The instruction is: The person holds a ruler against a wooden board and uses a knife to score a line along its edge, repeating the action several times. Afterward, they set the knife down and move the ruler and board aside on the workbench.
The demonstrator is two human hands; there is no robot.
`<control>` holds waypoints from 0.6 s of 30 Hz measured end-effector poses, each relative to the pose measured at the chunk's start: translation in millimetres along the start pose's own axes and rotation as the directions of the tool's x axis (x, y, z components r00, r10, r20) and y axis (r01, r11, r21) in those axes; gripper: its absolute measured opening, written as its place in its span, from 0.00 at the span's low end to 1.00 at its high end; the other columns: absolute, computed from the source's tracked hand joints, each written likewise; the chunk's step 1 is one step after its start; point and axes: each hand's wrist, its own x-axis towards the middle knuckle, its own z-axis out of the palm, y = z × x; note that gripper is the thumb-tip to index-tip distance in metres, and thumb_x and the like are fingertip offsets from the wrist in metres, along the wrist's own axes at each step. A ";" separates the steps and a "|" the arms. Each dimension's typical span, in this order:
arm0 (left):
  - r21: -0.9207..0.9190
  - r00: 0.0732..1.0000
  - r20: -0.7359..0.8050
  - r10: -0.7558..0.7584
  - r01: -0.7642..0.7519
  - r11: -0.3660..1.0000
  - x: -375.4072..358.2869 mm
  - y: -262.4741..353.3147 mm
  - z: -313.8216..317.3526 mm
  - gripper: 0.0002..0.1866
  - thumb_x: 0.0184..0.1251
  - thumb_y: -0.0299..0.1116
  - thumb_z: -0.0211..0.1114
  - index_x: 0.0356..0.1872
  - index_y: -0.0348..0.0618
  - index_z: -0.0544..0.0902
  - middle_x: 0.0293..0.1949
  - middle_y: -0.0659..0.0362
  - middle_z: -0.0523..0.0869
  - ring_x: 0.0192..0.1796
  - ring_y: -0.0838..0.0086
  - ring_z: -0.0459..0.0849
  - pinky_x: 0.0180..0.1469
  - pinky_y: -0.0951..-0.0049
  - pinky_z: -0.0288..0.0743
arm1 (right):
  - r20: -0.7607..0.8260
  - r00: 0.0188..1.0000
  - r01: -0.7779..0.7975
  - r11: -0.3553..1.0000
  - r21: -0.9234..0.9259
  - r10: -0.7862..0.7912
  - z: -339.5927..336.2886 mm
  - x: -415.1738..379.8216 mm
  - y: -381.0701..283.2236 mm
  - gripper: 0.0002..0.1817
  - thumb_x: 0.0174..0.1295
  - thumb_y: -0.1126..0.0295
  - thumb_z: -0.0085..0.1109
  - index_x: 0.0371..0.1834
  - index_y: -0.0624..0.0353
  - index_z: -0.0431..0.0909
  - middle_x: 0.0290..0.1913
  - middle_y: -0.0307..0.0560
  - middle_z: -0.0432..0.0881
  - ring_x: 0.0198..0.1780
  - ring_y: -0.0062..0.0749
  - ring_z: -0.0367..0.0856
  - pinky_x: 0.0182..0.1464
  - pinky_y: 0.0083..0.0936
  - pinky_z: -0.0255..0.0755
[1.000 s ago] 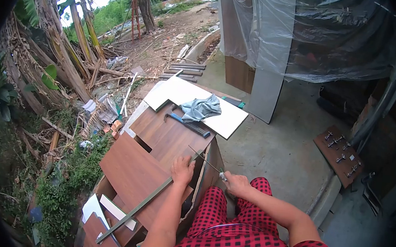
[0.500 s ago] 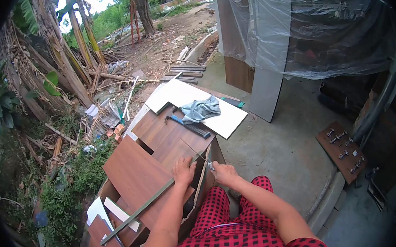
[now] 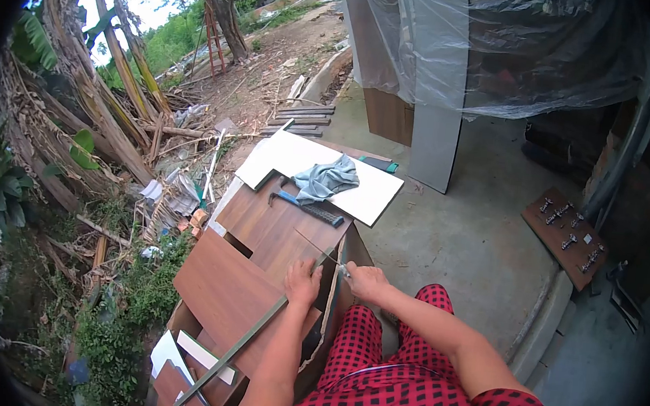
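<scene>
My left hand [image 3: 302, 281] is closed on a long narrow greenish strip [image 3: 236, 349], which lies slantwise across the brown wood-grain boards. My right hand [image 3: 367, 282] is closed round the handle of a thin pointed tool [image 3: 325, 255]; its slender shaft crosses the strip's upper end, just beyond my left fingers. The tool's exact kind cannot be made out. Under the strip lies a brown board [image 3: 218, 276]. Beyond my hands, a hammer [image 3: 310, 208] with a blue and black handle rests on another brown board [image 3: 261, 212], beside a grey-blue cloth [image 3: 326, 180].
The cloth lies partly on a white board [image 3: 282, 156]. White and brown offcuts [image 3: 201, 354] stand at the lower left. A brown panel [image 3: 564, 235] with metal fittings sits at the right. Plastic sheeting [image 3: 542, 59] hangs behind, and plants [image 3: 112, 339] grow on the left.
The view has shifted slightly. Both hands keep their hold on the strip and the thin tool, with hardly any visible movement.
</scene>
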 end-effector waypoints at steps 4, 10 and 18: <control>-0.008 1.000 0.000 -0.009 0.009 1.000 0.0 -1.4 2.6 0.13 0.60 0.44 0.61 0.43 0.54 0.79 0.40 0.56 0.77 0.47 0.57 0.75 0.48 0.56 0.69 | -0.008 1.000 -0.002 1.000 0.013 0.002 2.5 -8.5 3.3 0.13 0.62 0.61 0.49 0.40 0.60 0.66 0.29 0.60 0.80 0.35 0.59 0.80 0.37 0.49 0.72; -0.014 1.000 0.004 -0.023 0.023 1.000 -0.8 -2.2 2.8 0.13 0.60 0.43 0.62 0.44 0.54 0.80 0.40 0.56 0.77 0.47 0.57 0.75 0.48 0.56 0.69 | 0.035 0.998 -0.054 0.999 -0.009 0.054 -27.0 -94.2 27.9 0.12 0.62 0.62 0.48 0.40 0.60 0.66 0.30 0.59 0.80 0.35 0.58 0.79 0.36 0.49 0.72; 0.019 1.000 -0.002 0.007 -0.007 1.000 0.4 -0.7 1.2 0.14 0.60 0.44 0.62 0.44 0.53 0.80 0.40 0.56 0.77 0.46 0.58 0.76 0.46 0.58 0.70 | -0.013 1.000 0.014 1.000 0.015 -0.014 -9.0 -1.1 -6.2 0.12 0.61 0.64 0.49 0.37 0.63 0.69 0.28 0.61 0.80 0.34 0.58 0.81 0.37 0.49 0.73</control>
